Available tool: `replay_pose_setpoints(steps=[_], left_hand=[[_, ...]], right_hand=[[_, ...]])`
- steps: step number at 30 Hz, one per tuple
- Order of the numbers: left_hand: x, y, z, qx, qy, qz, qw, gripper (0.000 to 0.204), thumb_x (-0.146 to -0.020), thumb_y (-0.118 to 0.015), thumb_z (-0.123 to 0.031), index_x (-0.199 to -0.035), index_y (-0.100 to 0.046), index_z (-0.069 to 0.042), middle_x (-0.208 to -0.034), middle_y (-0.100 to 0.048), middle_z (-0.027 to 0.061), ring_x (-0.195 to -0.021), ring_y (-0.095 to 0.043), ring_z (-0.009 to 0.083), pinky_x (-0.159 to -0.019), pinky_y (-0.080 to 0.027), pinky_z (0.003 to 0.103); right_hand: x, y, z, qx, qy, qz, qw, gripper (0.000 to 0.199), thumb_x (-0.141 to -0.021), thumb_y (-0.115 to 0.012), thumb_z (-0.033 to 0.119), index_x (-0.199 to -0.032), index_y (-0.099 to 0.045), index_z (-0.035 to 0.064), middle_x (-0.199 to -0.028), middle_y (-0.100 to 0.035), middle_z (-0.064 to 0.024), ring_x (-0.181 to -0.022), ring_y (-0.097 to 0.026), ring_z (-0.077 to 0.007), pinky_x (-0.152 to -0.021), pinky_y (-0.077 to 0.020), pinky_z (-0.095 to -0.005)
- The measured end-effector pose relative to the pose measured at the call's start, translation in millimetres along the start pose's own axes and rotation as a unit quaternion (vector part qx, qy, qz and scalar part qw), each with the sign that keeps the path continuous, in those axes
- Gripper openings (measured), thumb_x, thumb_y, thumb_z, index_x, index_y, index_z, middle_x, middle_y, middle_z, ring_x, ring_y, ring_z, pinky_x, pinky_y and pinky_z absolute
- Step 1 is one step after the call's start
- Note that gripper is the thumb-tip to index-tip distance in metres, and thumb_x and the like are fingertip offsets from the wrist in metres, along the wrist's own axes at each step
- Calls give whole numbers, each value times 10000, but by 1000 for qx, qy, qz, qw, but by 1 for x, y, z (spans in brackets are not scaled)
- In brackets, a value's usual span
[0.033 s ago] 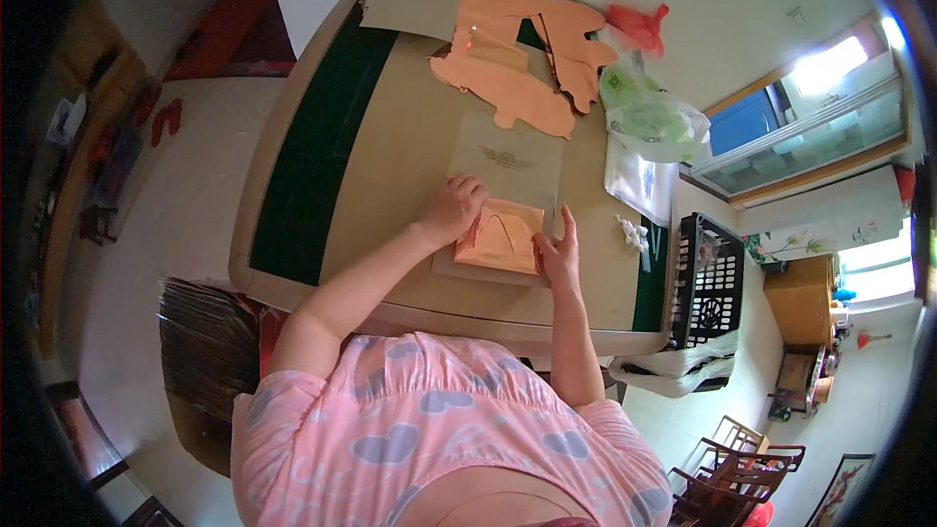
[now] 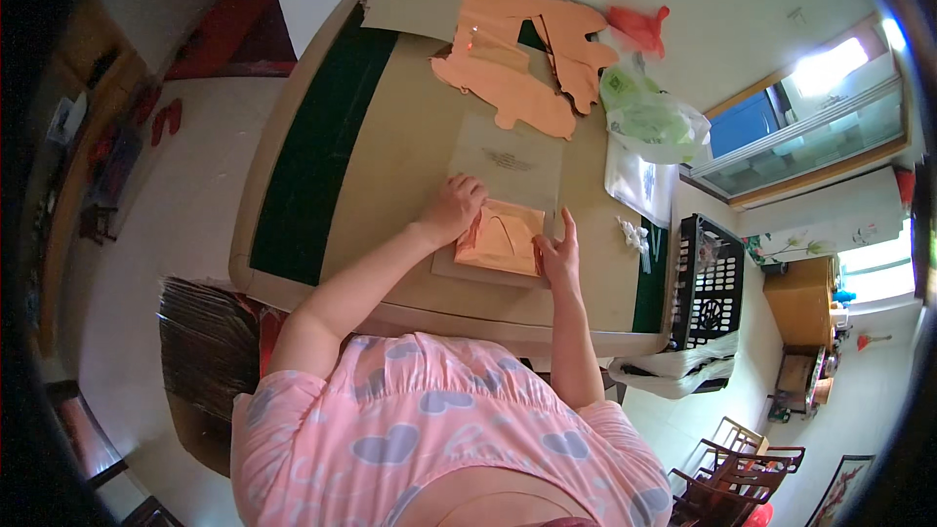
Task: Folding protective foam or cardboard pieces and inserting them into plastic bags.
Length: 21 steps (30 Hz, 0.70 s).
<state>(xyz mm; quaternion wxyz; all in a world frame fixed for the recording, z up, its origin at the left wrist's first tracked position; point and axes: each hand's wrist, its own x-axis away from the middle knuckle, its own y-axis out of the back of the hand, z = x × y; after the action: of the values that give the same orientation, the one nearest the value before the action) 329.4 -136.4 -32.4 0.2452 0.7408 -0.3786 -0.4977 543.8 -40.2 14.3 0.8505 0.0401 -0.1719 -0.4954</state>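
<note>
While the folded orange sheet [image 2: 502, 237] is lying on clear plastic [image 2: 512, 176], your curled left hand [image 2: 457, 209] is touching its left edge, your right hand [image 2: 559, 256] its right; neither grip is showing clearly.

Left forearm [image 2: 379, 276] slanting inward across the front, left grip [image 2: 460, 208] palm-down and curled! Right forearm [image 2: 576, 337] stands steeper, right grip [image 2: 558, 259] turned inward, one finger [image 2: 568, 225] reaching up, thumb [image 2: 540, 242] pointing left!

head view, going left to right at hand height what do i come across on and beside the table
Left dark green strip → left hand → folded orange piece → right hand → small white bundle → black crate.
</note>
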Motion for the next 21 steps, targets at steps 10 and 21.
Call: replay_pose_setpoints(steps=[10, 21], left_hand=[[25, 39, -7, -38, -18, 65, 997, 224, -846, -625, -185, -1043, -644, -80, -1150, -613, 85, -1125, -552, 255, -936, -445, 408], [41, 28, -8, -61, -9, 30, 998, 274, -825, -622, -180, -1076, -638, -72, -1196, -593, 89, -1164, -534, 251, -979, -434, 387]], right_hand=[[7, -3, 12, 42, -2, -17, 999, 687, -877, -605, 6, -1459, -273, 158, -605, -526, -8, -519, -476, -85, -438, -384, -254], [63, 15, 8, 510, 349, 141, 774, 794, -753, -685, 133, -1467, -347, 208, -1547, -218, -163, -1423, -239, -331, -1145, -183, -543]])
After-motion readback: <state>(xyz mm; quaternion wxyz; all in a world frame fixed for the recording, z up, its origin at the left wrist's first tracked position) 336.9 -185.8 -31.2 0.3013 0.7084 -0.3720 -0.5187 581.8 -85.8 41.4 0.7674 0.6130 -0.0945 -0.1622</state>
